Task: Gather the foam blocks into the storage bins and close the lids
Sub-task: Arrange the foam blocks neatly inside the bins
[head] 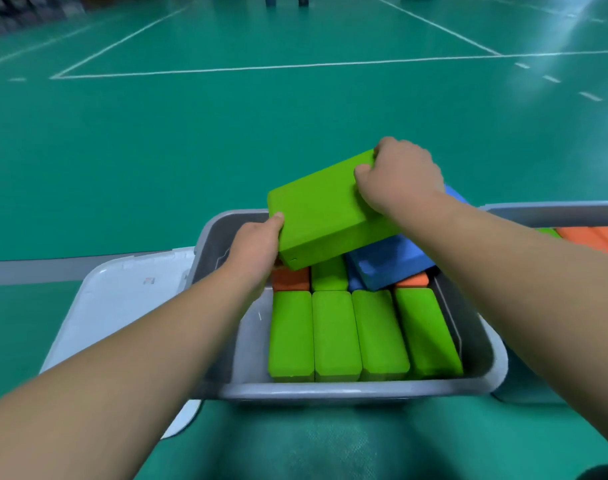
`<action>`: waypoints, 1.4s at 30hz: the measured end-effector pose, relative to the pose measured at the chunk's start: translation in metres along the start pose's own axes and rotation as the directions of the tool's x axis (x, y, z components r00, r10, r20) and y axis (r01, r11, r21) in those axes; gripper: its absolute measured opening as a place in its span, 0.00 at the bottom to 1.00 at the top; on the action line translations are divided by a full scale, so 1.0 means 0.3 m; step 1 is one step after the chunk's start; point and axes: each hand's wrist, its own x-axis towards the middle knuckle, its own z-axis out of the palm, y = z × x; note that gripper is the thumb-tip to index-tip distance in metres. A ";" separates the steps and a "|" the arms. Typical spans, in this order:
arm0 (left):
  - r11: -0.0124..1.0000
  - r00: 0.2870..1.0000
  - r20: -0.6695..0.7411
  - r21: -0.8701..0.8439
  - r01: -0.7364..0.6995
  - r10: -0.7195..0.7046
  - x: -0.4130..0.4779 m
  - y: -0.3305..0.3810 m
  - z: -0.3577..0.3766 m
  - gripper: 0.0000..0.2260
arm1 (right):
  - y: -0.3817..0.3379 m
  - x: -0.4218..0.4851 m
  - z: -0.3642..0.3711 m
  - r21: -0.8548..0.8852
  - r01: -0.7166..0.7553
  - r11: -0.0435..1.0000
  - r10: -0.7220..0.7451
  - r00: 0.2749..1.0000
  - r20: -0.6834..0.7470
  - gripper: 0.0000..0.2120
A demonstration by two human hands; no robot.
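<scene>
Both hands, left (257,245) and right (397,178), grip the green block (325,211) by opposite ends (steadying it) over the bin's (361,391) far end.

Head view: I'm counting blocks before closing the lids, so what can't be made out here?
- Far row in the grey bin: head view, covered by the held green block and the blue block.
- Second bin: cut off by the right edge, partly behind the right arm.
- Left hand: fingers hidden under the green block.
- Top-left background: blurred.

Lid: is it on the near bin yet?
No, the lid lies left of the open bin, whose blocks show uncovered.
</scene>
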 end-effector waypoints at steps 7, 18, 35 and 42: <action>0.965 0.980 -0.188 0.241 0.107 -0.062 0.124 -0.124 -0.236 0.20 | -0.190 -0.074 0.053 0.182 0.170 0.968 -0.187 0.979 0.080 0.34; 0.887 0.987 0.049 0.446 0.117 -0.155 0.068 -0.156 -0.231 0.13 | -0.244 -0.153 0.136 0.226 0.419 0.879 -0.451 0.886 0.110 0.27; 0.940 0.922 0.185 0.053 0.336 -0.340 0.029 -0.088 -0.260 0.24 | -0.291 -0.201 0.257 0.158 0.683 0.714 -0.700 0.684 0.206 0.23; 0.919 0.906 0.265 -0.133 0.372 -0.329 0.068 -0.161 -0.222 0.28 | -0.262 -0.156 0.391 0.135 0.616 0.776 -0.599 0.653 0.464 0.30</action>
